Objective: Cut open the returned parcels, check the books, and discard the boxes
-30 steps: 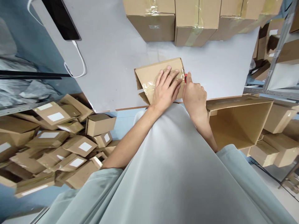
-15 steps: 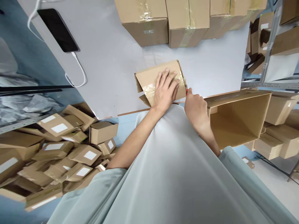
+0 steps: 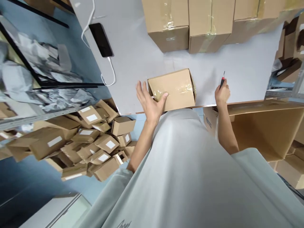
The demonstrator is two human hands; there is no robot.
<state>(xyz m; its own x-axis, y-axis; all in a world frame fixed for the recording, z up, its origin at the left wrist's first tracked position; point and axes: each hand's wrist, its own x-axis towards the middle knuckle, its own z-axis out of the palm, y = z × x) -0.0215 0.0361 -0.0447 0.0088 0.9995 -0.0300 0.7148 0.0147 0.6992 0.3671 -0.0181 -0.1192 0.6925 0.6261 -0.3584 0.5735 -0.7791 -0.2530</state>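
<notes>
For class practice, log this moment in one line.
left hand: thumb on box | right hand: holds red-black tool | box: taped, on table

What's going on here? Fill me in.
A person's left hand is spread at the left end of a small cardboard box, thumb on top. The right hand grips a red-and-black tool, apart from the box, its thin tip pointing away from the person. Taped boxes stand farther back on the table.

The small carton (image 3: 174, 84) looks tan to me, banded with shiny yellowish tape (image 3: 186, 88). Right of it, a red-and-black tool (image 3: 222, 82); left of it, a black phone (image 3: 101, 39) and white cable (image 3: 115, 74); beneath it, a pale grey tabletop (image 3: 133, 68); beyond it, yellow-taped brown boxes (image 3: 199, 19).
</notes>
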